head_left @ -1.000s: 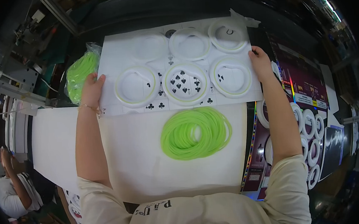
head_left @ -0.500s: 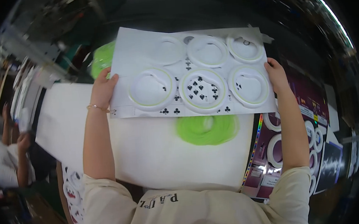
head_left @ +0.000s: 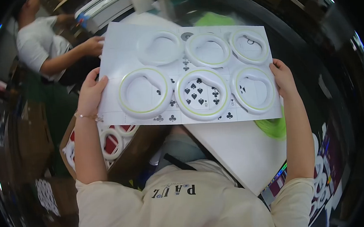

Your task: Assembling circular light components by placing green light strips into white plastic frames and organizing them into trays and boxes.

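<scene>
Both my hands hold a white sheet (head_left: 120, 48) up in front of me, by its two short sides. It bears printed playing-card marks, mainly black clubs and spades. Several white rings (head_left: 182, 97) lie on it in two rows, most with a thin yellow-green line around them. My left hand (head_left: 91, 91) pinches the left edge, thumb on top, fingers mostly hidden beneath. At the right edge my right hand (head_left: 283, 77) grips in the same way.
Below the sheet at left stands an open cardboard box (head_left: 140, 152) with white rings (head_left: 111, 143) on red-printed sheets. A white table (head_left: 239, 151) carries a green coil (head_left: 273, 128). More rings (head_left: 320, 173) lie at lower right. A co-worker (head_left: 44, 45) is at upper left; a green bundle (head_left: 213, 19) lies beyond.
My body has turned left with the sheet still in both hands. The table and green coil now appear further right. The cardboard box and the co-worker show more fully on the left.
</scene>
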Available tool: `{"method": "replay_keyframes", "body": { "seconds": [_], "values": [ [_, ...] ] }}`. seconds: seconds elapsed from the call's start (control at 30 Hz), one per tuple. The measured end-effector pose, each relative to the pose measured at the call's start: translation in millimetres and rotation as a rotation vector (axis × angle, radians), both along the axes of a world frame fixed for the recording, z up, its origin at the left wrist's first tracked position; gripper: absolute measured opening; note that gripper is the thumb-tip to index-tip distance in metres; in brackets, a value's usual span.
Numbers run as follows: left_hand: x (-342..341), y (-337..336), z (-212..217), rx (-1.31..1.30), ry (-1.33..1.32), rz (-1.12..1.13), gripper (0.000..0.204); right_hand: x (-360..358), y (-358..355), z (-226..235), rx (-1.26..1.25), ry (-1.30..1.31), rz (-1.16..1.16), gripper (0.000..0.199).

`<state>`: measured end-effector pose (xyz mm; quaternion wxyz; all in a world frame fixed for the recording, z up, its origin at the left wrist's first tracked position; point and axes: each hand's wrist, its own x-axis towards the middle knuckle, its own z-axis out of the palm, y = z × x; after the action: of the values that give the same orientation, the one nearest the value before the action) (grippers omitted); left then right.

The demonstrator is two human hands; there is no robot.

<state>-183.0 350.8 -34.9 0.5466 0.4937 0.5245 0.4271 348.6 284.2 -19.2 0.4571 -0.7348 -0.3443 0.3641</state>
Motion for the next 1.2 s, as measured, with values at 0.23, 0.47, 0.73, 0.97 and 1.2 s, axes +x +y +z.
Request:
{"method": "replay_keyframes", "body": {
  "seconds": [0.23, 0.47, 0.73, 0.97, 1.2],
  "values": [
    [-24, -32, -3, 0.043, 0.012, 0.153, 0.036, -19, 40, -19, 0.017, -0.032, 0.106, 0.025],
    [-121, -144, -12, 0.046, 0.151, 0.457, 0.039, -146, 134, -76, 0.140, -0.160, 0.445, 0.031],
    [-159, -246, -12, -0.034, 0.234, 0.685, 0.032, -252, 126, -124, 0.101, -0.190, 0.690, 0.032],
    [-148, -255, -97, -0.120, 0.131, 0.674, 0.033, -243, 99, -146, -0.037, -0.592, 0.705, 0.028],
    [-133, -240, -125, -0.214, 0.891, 0.484, 0.036, -237, 90, -116, -0.031, -1.053, 0.789, 0.024]
  ]
}}
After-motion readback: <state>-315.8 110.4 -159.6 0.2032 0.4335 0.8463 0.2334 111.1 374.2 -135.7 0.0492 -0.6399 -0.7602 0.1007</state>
